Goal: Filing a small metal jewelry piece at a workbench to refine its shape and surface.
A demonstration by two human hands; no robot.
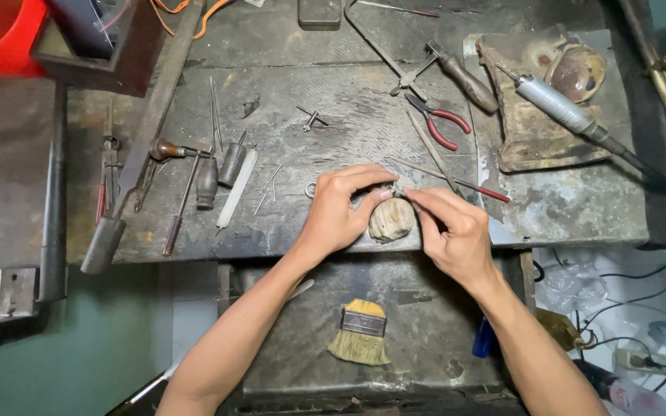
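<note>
While the two hands are meeting over the front edge of the workbench [287,131], the grip is tightening into a narrow pinch on both sides. The left hand [338,212] is curling thumb and forefinger around something very small just above the rounded wooden peg [391,219]; the piece itself is too tiny to make out. The right hand [450,231] is coming in from the right, its fingertips closing on the same spot and apparently steadying a thin tool, though I cannot tell for sure what it is holding. Both hands are touching at the top of the peg, so neither is clearly nearer; the work is sitting between them, right at the bench edge and pointing toward the person.

Moving outward, a long thin rod with a red tip [456,182] is lying just behind the right hand, running slantwise away to the right. Red-handled pliers [442,123] are resting farther back. A small ring [311,189] is lying just left of the left hand. Well to the left, a row of gravers and files [210,173] is lying spread out. Below the bench, a flat brush [361,333] is resting on the lower tray [425,308].
</note>
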